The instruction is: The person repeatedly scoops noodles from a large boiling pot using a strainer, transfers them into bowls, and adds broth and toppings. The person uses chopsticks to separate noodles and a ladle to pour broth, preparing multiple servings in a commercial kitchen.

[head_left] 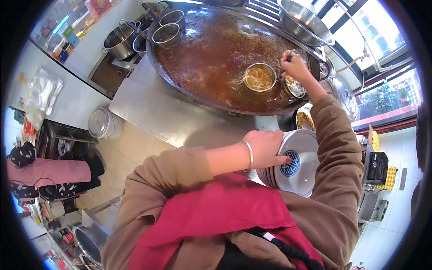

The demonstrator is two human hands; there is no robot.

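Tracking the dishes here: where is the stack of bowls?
Right of centre in the head view, the stack of bowls is in the left hand, just below the big pan.

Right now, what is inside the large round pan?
The pan holds reddish-brown broth, a strainer of yellowish noodles and, just below the right hand, another strainer of whitish noodles. Two more strainers sit at its left edge. The murky broth hides the pan's bottom.

Bright windows [380, 29], white walls [410, 155], tiled floor [123, 155]
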